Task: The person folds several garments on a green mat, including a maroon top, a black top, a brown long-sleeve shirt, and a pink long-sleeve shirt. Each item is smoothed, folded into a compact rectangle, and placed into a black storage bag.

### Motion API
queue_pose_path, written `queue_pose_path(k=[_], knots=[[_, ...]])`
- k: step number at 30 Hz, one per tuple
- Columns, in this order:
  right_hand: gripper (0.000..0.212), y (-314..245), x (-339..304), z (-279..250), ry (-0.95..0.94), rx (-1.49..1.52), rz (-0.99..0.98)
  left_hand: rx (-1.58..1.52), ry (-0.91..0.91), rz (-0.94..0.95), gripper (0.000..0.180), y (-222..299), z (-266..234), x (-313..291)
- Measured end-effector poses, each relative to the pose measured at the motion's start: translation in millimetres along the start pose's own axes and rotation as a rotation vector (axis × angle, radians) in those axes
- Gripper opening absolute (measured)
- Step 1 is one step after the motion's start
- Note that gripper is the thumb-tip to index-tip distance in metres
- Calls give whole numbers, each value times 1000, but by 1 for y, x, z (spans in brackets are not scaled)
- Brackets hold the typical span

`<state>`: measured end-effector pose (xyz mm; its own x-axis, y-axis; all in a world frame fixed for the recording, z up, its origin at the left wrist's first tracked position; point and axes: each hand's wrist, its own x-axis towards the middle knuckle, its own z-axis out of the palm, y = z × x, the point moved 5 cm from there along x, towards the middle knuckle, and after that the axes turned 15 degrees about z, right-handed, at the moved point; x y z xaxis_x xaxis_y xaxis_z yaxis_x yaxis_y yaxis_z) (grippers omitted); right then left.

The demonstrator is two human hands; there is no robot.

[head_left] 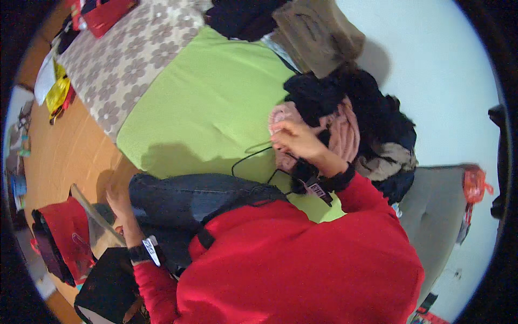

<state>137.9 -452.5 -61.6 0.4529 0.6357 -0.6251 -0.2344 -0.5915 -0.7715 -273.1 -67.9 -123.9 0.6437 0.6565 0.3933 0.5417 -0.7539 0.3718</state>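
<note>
- Nearest: wearer's red top [302, 264], filling the lower middle; both sleeves reach forward.
- Near left: black bag [105, 286], beside the left forearm. Just beyond it, a red bag [70, 235] on the wood-toned floor [62, 162].
- Left hand [120, 202]: just left of the jeans, near a pale thin-edged panel [94, 213]. Fingers blurred, apparently extended and released; no object visible in it. Black band [141, 252] on its wrist.
- Blue jeans [178, 197]: lie across the near edge of the green sheet [216, 97], knee toward the left.
- Thin black wire-like loop [248, 155]: over the sheet, between the jeans and the right hand. Its kind cannot be told.
- Right hand [295, 139]: above the pink garment, fingertips drawn together beside the loop's upper end. Whether it grasps the loop, the cloth or neither cannot be told.
- Pink garment [343, 132]: under and to the right of the right hand, partly covered by black clothes [377, 116].
- Right: beige cloth [391, 162] among the black clothes; grey padded panel [431, 216] nearer.
- Far right: brown folded garment [318, 35], on the pile's far end.
- Far left: flower-patterned cover [135, 59], meeting the green sheet; yellow bag [58, 96] beside it.
</note>
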Motion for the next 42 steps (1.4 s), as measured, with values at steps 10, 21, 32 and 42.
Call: queue_pose_path(k=[10,21,32,42], knots=[[25,117,-104,-212,1020,-161,41,-652,-317,-124,33,200,165,57],[38,35,-14,-149,1059,-1127,-391,-773,-490,-394,33,180,181,11],[28,-100,-1,-54,524,-496,-648,-1512,-606,-560,62,263,133,46],[27,-17,-36,129,-532,-866,-858,-1568,-585,-949,68,239,173,2]])
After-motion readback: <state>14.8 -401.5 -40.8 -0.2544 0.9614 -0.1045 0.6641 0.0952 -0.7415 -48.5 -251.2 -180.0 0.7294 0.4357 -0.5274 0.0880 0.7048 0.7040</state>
